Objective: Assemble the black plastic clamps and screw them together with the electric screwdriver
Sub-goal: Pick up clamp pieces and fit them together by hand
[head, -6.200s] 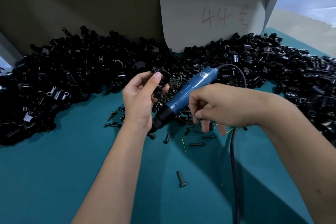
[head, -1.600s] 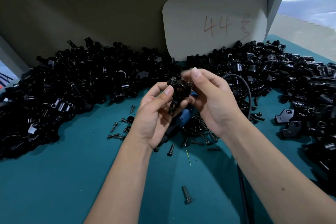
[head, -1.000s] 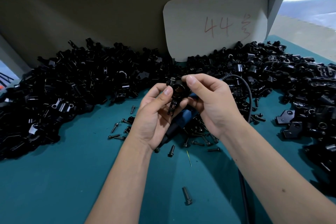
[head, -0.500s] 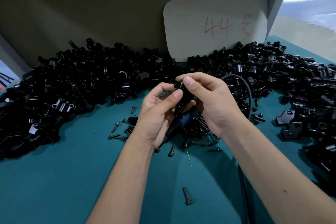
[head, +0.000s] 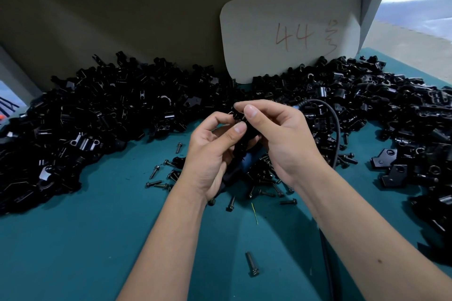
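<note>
Holding position above the teal table top: one black plastic clamp, raised between both hands over the middle of the work area. Left hand gripped the clamp from the left, thumb tip pressed on its near face and fingers curled behind it. Right hand pinched the top of the same clamp between thumb and forefinger; whether a screw sat under those fingertips could not be told.

Item: electric screwdriver, blue body with black nose, lay on the table directly beneath the hands, mostly hidden by them. Its black cable arched out to the right of the right hand and ran back down along the right forearm.

Item: loose screws, dark, clustered on the table under and around the screwdriver, with several stragglers to the left of the left wrist. One single screw lay apart, nearer the viewer, between the two forearms.

Item: left heap of clamp parts, black, banked along the back wall. Right heap of clamp parts, black, spread along the right edge of the table.

Item: pale card, rounded corners, stood against the wall between the heaps, marked "44" in red followed by a hand-drawn character.
</note>
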Tool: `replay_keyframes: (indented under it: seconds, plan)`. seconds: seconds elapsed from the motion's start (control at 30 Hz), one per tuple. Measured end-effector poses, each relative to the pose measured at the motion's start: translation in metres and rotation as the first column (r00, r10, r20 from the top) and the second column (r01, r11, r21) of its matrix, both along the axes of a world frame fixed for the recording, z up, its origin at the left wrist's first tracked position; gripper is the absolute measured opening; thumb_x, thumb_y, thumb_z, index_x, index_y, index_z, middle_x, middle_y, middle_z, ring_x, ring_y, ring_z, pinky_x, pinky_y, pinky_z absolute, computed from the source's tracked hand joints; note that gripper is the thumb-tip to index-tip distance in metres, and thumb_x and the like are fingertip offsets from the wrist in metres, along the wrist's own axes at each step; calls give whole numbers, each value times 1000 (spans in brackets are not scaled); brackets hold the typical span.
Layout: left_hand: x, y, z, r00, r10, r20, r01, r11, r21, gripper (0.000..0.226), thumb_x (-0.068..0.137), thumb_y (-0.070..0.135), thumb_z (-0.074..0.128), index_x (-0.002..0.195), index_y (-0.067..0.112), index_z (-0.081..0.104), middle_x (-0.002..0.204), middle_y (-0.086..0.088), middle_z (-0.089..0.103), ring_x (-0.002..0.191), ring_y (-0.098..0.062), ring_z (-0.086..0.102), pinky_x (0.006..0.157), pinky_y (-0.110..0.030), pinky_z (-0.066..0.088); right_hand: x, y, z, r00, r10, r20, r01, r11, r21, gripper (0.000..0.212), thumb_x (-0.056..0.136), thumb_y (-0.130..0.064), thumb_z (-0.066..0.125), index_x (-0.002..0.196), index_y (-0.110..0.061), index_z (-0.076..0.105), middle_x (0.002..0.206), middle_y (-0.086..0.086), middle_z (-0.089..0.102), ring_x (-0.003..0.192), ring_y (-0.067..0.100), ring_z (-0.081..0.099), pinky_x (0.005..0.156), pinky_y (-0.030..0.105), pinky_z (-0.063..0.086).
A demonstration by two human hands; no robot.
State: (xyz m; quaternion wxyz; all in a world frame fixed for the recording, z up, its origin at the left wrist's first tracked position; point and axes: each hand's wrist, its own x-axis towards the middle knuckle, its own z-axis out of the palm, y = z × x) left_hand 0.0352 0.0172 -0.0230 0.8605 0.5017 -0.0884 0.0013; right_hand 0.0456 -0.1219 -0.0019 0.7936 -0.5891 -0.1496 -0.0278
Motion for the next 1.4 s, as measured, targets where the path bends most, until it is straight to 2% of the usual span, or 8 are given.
replay_keyframes:
  seconds: [0.17, 0.33, 0.47, 0.63, 0.8, 0.97, 1.2, 1.4]
  plan:
    - [-2, -3, 0, 1000, 28, -6, -27, 996, 87, 19, 84, 19, 79, 94, 10, 66, 98, -23, 68, 83, -26, 72, 89, -49, 57, 0, 6, 1, 989, -135, -53, 135, 991, 6, 23, 81, -28, 87, 70, -21, 69, 74, 4, 68, 69, 16, 66, 50, 26, 50]
    - [-3, -3, 2, 999, 16, -43, -17, 1000, -14, 19, 79, 14, 81, 92, 13, 67, 106, -29, 64, 83, -31, 75, 82, -40, 62, -2, 2, 2, 1000, 6, -23, -6, 1000, 17, 17, 101, -22, 66, 94, -25, 81, 97, -3, 76, 92, 12, 69, 65, 24, 53]
    - [-3, -2, 0, 1000, 11, -6, -11, 1000, 23, 20, 78, 17, 82, 92, 12, 69, 98, -25, 68, 83, -29, 75, 83, -38, 62, -3, 3, 4, 998, -35, -54, 35, 999, 6, 15, 93, -18, 75, 80, -23, 80, 84, -3, 75, 81, 10, 70, 62, 23, 53]
    - [-3, -3, 1, 1000, 20, -13, -19, 997, 81, 21, 77, 21, 83, 92, 15, 69, 94, -20, 73, 79, -27, 74, 74, -37, 62, 0, 3, 3, 996, -69, -62, 68, 997, -19, 21, 86, -34, 79, 74, -21, 68, 81, 7, 66, 72, 15, 63, 52, 24, 47]
    - [-3, -3, 0, 1000, 12, -15, -12, 1000, -10, 22, 76, 15, 83, 92, 13, 69, 103, -28, 68, 88, -32, 76, 86, -41, 62, 1, -3, 3, 999, 41, -27, -41, 999, 2, 15, 94, -23, 69, 87, -25, 82, 92, -3, 76, 88, 13, 70, 67, 30, 55]
    - [-3, -3, 0, 1000, 18, 19, -20, 994, 110, 22, 80, 21, 82, 94, 12, 68, 102, -24, 72, 91, -30, 73, 92, -49, 57, 4, -2, 2, 999, -2, -42, 1, 1000, -17, 24, 85, -24, 82, 65, -27, 67, 75, -4, 70, 68, 11, 65, 52, 24, 48]
    - [-3, -2, 0, 1000, -4, 3, 4, 999, -34, 19, 75, 14, 82, 90, 14, 70, 102, -26, 72, 88, -34, 76, 89, -41, 62, 5, -6, -1, 997, 71, -9, -71, 997, 13, 13, 92, -22, 70, 87, -24, 82, 88, -3, 74, 86, 14, 68, 71, 32, 55]
    - [-1, -2, -3, 998, 30, 47, -33, 997, 74, 18, 82, 15, 79, 95, 9, 67, 99, -21, 72, 89, -28, 72, 87, -43, 60, 5, 1, -2, 998, -39, -50, 40, 999, 13, 18, 89, -15, 79, 73, -15, 72, 73, -2, 72, 66, 10, 68, 51, 23, 50]
